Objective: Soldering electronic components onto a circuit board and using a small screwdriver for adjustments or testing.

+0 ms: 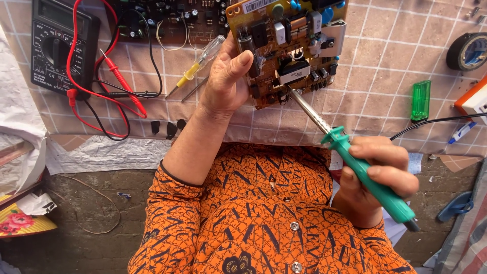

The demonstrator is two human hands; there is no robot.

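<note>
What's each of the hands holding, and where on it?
Left hand grips the yellow circuit board by its left edge. Right hand holds the soldering iron by its green handle, tip at the board.

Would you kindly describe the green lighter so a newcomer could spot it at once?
Start at the checked tablecloth and go right of the circuit board. The lighter lies below the roll of black tape; it is the only clear green, flat, upright block there.

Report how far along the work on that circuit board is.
Done: the multimeter with its probes lies aside. In hand: the left hand tilts the circuit board up while the right hand holds the soldering iron, tip at the board's lower edge. What's left cannot be told.
</note>
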